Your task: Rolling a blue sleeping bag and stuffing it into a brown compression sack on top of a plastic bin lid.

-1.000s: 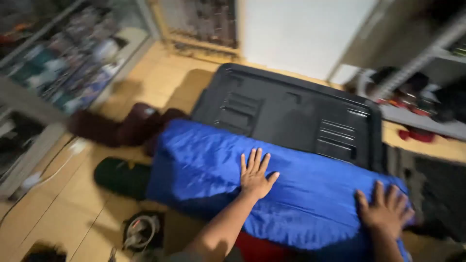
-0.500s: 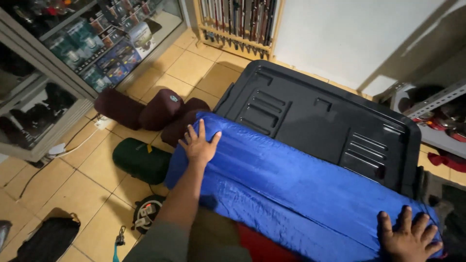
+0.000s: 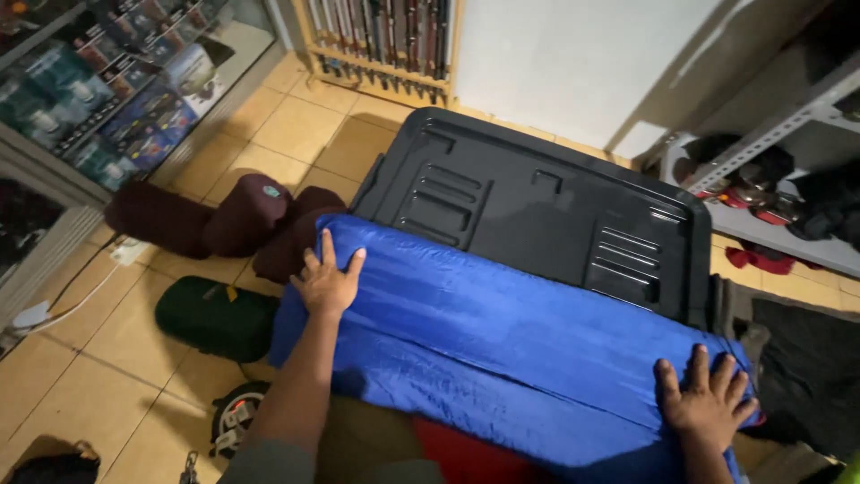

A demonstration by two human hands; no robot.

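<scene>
A shiny blue fabric roll (image 3: 511, 350), like a sleeping bag, lies across the near edge of a large black plastic bin lid (image 3: 537, 211). My left hand (image 3: 326, 281) presses flat on the roll's left end, fingers spread. My right hand (image 3: 708, 401) presses flat on its right end, fingers spread too. Neither hand grips anything. A red layer (image 3: 470, 457) shows under the roll's near edge.
On the tiled floor to the left lie maroon stuff sacks (image 3: 219, 224), a dark green rolled bag (image 3: 215, 315) and a small round item with straps (image 3: 235, 419). A glass display cabinet (image 3: 107, 99) stands at left, metal shelving (image 3: 770, 170) at right, a wooden rack (image 3: 381, 40) at the back.
My left hand slid from the roll's middle out to its left end. The right hand stayed on the right end. The view shifted a little.
</scene>
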